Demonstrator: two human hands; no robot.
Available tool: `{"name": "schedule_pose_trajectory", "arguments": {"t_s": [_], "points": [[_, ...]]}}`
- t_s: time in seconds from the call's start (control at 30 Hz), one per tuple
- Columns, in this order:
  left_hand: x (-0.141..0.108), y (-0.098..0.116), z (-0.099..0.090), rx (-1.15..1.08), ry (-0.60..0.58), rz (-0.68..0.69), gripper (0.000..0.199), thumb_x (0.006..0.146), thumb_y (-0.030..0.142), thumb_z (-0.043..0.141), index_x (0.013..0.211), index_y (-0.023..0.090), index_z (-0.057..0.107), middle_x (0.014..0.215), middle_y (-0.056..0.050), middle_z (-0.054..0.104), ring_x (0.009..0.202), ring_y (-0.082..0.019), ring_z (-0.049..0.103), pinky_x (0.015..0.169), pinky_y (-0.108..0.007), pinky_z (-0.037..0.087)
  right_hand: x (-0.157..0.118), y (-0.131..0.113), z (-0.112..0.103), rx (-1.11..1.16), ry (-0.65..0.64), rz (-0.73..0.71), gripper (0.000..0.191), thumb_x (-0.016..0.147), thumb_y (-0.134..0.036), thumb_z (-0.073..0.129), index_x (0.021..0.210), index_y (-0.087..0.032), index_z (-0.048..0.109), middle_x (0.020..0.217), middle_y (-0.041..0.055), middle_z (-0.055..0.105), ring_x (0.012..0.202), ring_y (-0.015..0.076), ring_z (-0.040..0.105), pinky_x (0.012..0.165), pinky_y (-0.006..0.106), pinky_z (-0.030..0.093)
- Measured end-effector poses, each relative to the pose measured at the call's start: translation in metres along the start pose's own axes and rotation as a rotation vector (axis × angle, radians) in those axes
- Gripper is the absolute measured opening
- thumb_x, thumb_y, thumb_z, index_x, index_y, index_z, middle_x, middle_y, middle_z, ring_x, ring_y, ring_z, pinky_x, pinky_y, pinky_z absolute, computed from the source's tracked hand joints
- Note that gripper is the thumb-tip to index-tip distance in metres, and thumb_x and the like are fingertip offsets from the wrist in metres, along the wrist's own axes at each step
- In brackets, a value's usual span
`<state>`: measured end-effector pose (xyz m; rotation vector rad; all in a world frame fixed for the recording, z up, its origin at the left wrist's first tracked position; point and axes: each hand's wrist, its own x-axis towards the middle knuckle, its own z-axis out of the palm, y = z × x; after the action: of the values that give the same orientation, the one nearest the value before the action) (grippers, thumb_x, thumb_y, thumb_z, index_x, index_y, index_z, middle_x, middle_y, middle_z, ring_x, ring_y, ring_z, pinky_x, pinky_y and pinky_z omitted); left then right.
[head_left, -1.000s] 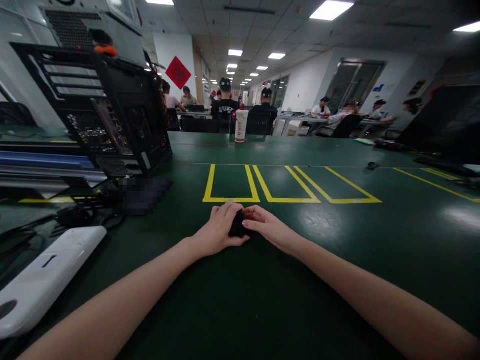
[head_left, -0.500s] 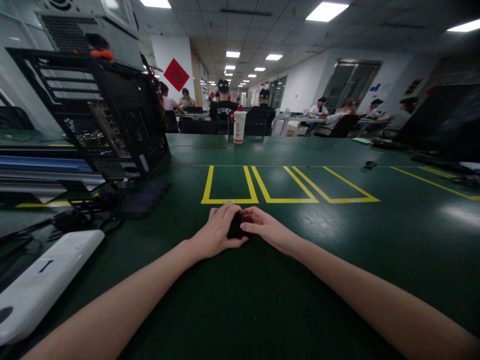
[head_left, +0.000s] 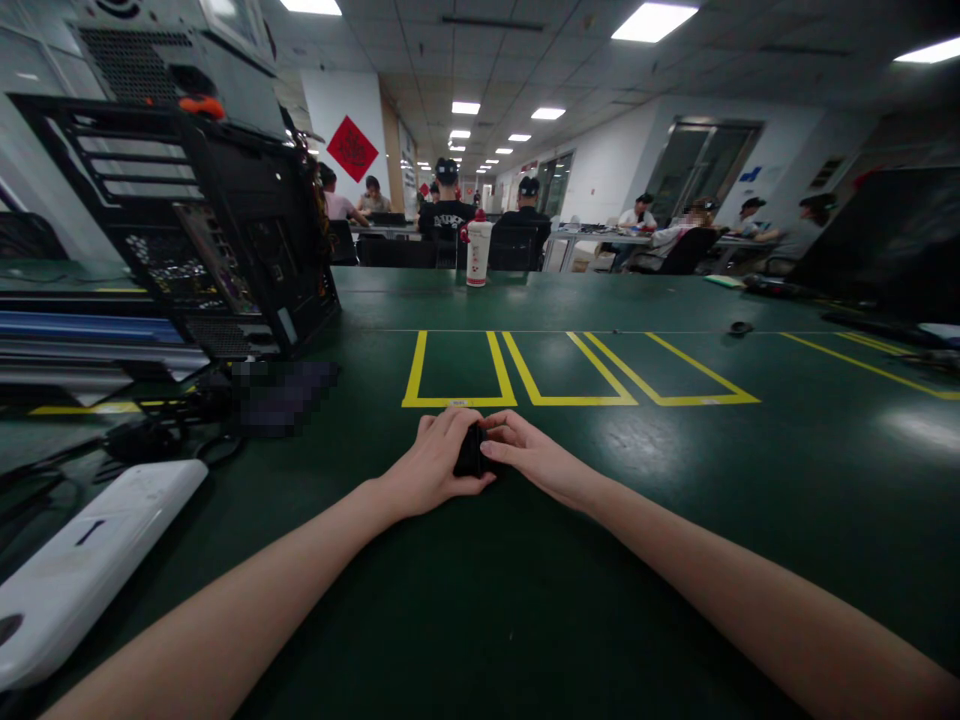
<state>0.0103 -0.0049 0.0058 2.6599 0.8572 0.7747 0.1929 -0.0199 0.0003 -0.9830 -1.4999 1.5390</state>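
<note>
Together, left hand (head_left: 429, 468) and right hand (head_left: 538, 460) pinch a small, boxy black object (head_left: 469, 456).

Red diamond sign (head_left: 352, 148), shirt lettering (head_left: 448, 220), print apparently too blurred to read.

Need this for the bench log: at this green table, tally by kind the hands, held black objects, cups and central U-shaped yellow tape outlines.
Hands (left hand, right hand): 2
Black object: 1
Cup: 1
Yellow tape outlines: 3
Total: 7
</note>
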Motion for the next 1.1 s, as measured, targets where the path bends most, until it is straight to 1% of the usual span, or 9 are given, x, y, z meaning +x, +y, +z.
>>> {"name": "schedule_pose_trajectory", "arguments": {"t_s": [0.17,0.3,0.37,0.47,0.53,0.63,0.77,0.97,1.1], "points": [[-0.0006,-0.0009,0.0001,-0.004,0.002,-0.007,0.051,0.073,0.034,0.06,0.113,0.023,0.032,0.111,-0.008,0.045,0.099,-0.024,0.047,0.084,-0.04,0.033,0.0001,-0.0024,-0.0021,0.002,-0.049,-0.019,0.033,0.071,-0.022,0.065,0.099,-0.019,0.049,0.1,0.0035,0.053,0.101,0.0182,0.049,0.092,0.039,0.037],[-0.0008,0.0002,-0.0014,-0.008,-0.012,-0.015,0.048,0.073,0.034,0.06,0.112,0.022,0.033,0.111,-0.008,0.045,0.1,-0.024,0.046,0.085,-0.04,0.033,-0.0002,-0.0028,-0.0031,0.025,-0.088,-0.03,0.04,0.064,-0.017,0.07,0.097,-0.02,0.047,0.1,0.0027,0.053,0.099,0.018,0.049,0.088,0.038,0.04],[-0.0007,0.0008,-0.002,-0.008,-0.011,-0.013,0.048,0.073,0.034,0.06,0.112,0.022,0.033,0.111,-0.008,0.045,0.101,-0.024,0.047,0.085,-0.04,0.033,-0.0007,-0.0028,-0.0023,0.021,-0.078,-0.031,0.04,0.065,-0.019,0.07,0.097,-0.021,0.047,0.1,0.0027,0.053,0.099,0.0181,0.049,0.087,0.038,0.04],[-0.0003,0.0008,-0.0013,-0.004,-0.006,-0.006,0.051,0.073,0.034,0.061,0.113,0.021,0.033,0.111,-0.008,0.046,0.101,-0.024,0.047,0.085,-0.04,0.034,-0.0006,-0.002,0.0001,0.025,-0.019,-0.033,0.027,0.074,-0.027,0.062,0.096,-0.02,0.049,0.098,0.0031,0.054,0.098,0.0173,0.05,0.089,0.037,0.039],[0.0,0.0002,0.0,0.005,0.005,-0.004,0.052,0.072,0.034,0.061,0.114,0.021,0.032,0.111,-0.008,0.046,0.102,-0.025,0.046,0.084,-0.04,0.034,0.0002,-0.0009,0.0016,0.043,0.016,-0.042,0.022,0.078,-0.03,0.057,0.096,-0.02,0.05,0.096,0.0029,0.055,0.097,0.0167,0.051,0.089,0.036,0.038],[0.0,-0.0011,0.0017,0.017,0.016,0.0,0.053,0.072,0.034,0.061,0.114,0.021,0.031,0.11,-0.008,0.046,0.103,-0.025,0.045,0.085,-0.04,0.033,0.0019,0.0009,0.002,0.07,0.017,-0.037,0.025,0.076,-0.028,0.06,0.098,-0.02,0.051,0.096,0.0028,0.055,0.098,0.0167,0.051,0.09,0.036,0.038],[-0.0004,-0.0016,0.0017,0.013,0.011,0.005,0.052,0.072,0.034,0.061,0.113,0.021,0.031,0.11,-0.008,0.045,0.102,-0.024,0.046,0.085,-0.039,0.033,0.0027,0.0015,0.0,0.05,0.014,-0.006,0.029,0.073,-0.027,0.063,0.099,-0.019,0.053,0.1,0.0042,0.054,0.1,0.0181,0.05,0.093,0.038,0.035],[-0.0007,-0.001,-0.0004,0.001,-0.001,0.0,0.052,0.073,0.034,0.061,0.114,0.022,0.032,0.111,-0.007,0.045,0.102,-0.024,0.045,0.085,-0.04,0.033,-0.0001,-0.0008,-0.0005,0.019,-0.001,-0.037,0.029,0.071,-0.022,0.065,0.097,-0.02,0.052,0.096,0.0022,0.054,0.098,0.0182,0.05,0.091,0.038,0.037],[-0.0012,-0.0009,-0.0007,-0.007,0.0,0.0,0.052,0.073,0.035,0.061,0.114,0.023,0.032,0.112,-0.007,0.045,0.102,-0.024,0.046,0.086,-0.04,0.033,-0.0009,-0.002,0.0013,0.011,0.001,-0.031,0.028,0.072,-0.025,0.064,0.096,-0.019,0.052,0.097,0.0025,0.054,0.097,0.0179,0.05,0.09,0.038,0.038]]}}
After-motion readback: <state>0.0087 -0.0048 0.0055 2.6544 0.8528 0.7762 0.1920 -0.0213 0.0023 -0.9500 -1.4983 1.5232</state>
